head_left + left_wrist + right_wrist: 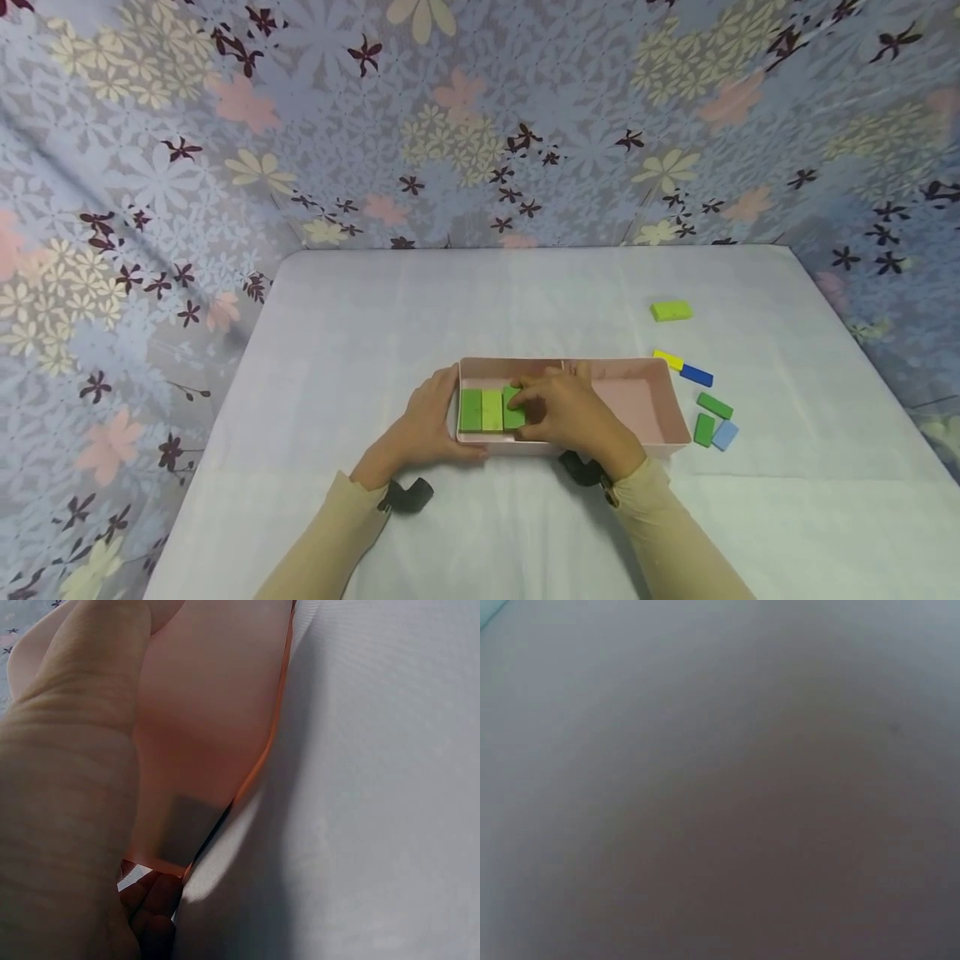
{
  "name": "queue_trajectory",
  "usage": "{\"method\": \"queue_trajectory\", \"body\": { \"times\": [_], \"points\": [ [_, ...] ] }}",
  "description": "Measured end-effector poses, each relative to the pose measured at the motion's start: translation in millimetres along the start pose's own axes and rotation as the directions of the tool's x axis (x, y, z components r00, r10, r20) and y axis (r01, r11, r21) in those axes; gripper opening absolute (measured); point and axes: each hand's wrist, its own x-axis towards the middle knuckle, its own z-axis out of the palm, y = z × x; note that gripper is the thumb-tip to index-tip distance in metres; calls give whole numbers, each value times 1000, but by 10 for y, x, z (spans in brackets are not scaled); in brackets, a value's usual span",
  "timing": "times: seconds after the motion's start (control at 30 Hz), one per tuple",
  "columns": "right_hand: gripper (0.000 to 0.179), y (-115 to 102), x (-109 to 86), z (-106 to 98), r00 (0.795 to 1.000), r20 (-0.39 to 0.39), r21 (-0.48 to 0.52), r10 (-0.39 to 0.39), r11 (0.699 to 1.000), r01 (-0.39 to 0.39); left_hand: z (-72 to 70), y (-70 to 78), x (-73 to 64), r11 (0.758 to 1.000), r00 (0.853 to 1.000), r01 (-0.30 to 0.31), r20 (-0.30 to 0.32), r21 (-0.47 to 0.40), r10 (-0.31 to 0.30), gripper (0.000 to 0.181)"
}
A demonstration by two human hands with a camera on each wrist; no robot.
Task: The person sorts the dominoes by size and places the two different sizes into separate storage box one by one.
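A long pink box [678,404] lies on the table, split by a divider into two compartments. My left hand [426,423] grips its left end, thumb along the front wall and fingers against the short side; the left wrist view shows the box's outer wall [214,690] beside the thumb. Inside the left compartment, a green block [471,410] and a lime block [492,410] lie side by side. Just right of them, my right hand [573,410] pinches another green block [513,410], partly covered by its fingers. The right wrist view is too blurred to make anything out.
Right of the box are a yellow block [667,360], a blue block [697,375], two green blocks [715,406] and a light blue block [725,435]. Farther back lies a lime block [671,311]. White cloth covers the table [360,308]; floral fabric [465,125] hangs around it.
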Motion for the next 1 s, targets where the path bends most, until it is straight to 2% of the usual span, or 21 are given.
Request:
{"method": "queue_trajectory", "body": {
  "times": [0.23,0.47,0.7,1.0],
  "points": [
    [34,10,52,-28,1000,11,7,3,1000,-3,-50,24,43,1000,1000,23,18,17,-23,128],
    [33,-2,84,-46,1000,1,2,-12,1000,12,-68,17,63,1000,1000,12,3,27,-12,129],
    [33,-15,75,-33,1000,15,21,-12,1000,11,-47,-5,51,1000,1000,3,-9,15,-2,128],
    [33,-40,42,18,1000,31,-28,1,1000,0,-5,-13,12,1000,1000,5,8,7,-5,130]
  ]
}}
